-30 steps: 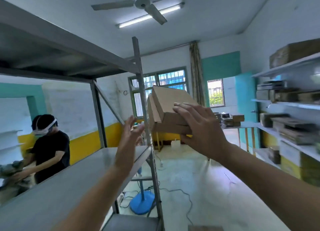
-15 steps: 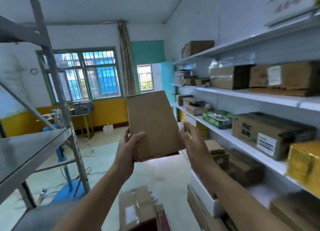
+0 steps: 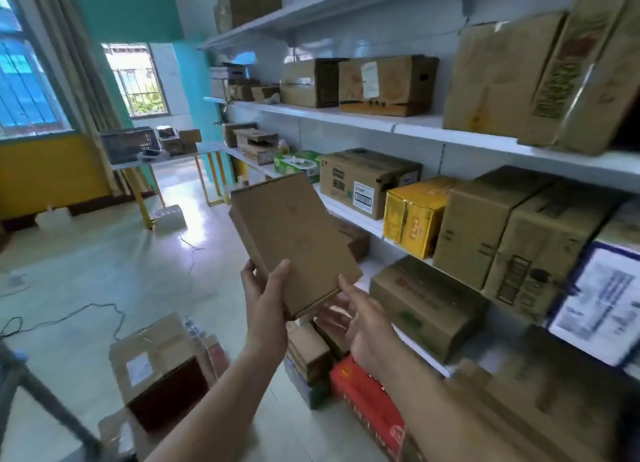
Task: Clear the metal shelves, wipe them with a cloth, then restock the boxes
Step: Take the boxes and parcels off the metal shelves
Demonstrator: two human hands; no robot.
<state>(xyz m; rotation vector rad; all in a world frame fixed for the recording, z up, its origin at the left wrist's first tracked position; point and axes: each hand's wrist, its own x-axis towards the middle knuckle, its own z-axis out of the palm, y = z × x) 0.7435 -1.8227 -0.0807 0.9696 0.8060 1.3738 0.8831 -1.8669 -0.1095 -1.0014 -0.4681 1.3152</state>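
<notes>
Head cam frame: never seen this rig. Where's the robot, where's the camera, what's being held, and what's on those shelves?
There is no robot here. A person works with bare hands, and the single wide-angle camera sits on their head, looking forward and down, so both forearms reach in from the bottom of the picture. The left hand grips a flat cardboard box, thumb on its top face. The right hand lies open at the box's lower corner; whether it carries any weight is unclear. On the right, white wall shelves hold brown cartons and a yellow box. Down by the floor are a labelled carton and a red box.
</notes>
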